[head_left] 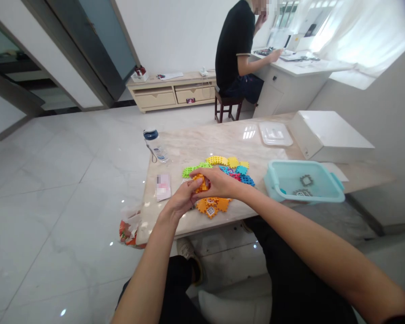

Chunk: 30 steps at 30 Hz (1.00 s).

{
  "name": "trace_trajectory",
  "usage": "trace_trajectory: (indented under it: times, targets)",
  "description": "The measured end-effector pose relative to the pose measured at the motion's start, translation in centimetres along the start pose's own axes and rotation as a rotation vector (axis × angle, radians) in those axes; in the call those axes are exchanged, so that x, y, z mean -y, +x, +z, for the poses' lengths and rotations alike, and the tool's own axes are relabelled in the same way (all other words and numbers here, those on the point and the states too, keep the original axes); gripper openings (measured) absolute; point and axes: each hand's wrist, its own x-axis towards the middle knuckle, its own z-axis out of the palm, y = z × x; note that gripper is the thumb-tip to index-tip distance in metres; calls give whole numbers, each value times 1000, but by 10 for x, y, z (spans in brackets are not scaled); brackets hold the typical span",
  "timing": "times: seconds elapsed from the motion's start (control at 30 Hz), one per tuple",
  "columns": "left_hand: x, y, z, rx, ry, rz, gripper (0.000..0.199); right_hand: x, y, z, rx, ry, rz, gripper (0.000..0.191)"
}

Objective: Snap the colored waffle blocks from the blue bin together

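Observation:
Above the table, my left hand [184,196] and my right hand [218,182] are both closed around a small orange piece built of interlocking plastic blocks [201,183]. Fingers cover much of it. Just below, flat orange interlocking blocks [223,204] lie on the table, one with a white window insert [211,210]. Green blocks [188,171] lie behind my hands, partly hidden. A curved row of yellow blocks [218,160] is farther back. Blue blocks [247,180] and a few red ones are to the right, partly covered by my right hand.
A teal plastic bin [305,163] with grey pieces inside stands at right, before a white box [334,130] and a clear lid [276,134]. A water bottle [158,148] and a pinkish card [163,187] are on the marble-topped table [195,141] at left. Another person [234,45] sits at a desk behind.

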Motion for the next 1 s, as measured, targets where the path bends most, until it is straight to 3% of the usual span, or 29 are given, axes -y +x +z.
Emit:
trace_trajectory:
  times: [0.1,0.27,0.53,0.8,1.0]
  targets:
    - [1,-6,4,-34,0,54,39,2,-3,1,28,2,-4,50]
    - [1,-20,17,9,228,-60,56,-2,-15,4,0,-49,27,43]
    - [4,-28,24,-77,531,146,53,-4,-16,6,41,-192,83,42]
    - [13,-31,16,-375,742,265,34,2,-4,23,108,-300,24,20]
    - [8,-36,16,-383,794,271,34,7,-7,29,61,-265,20,27]
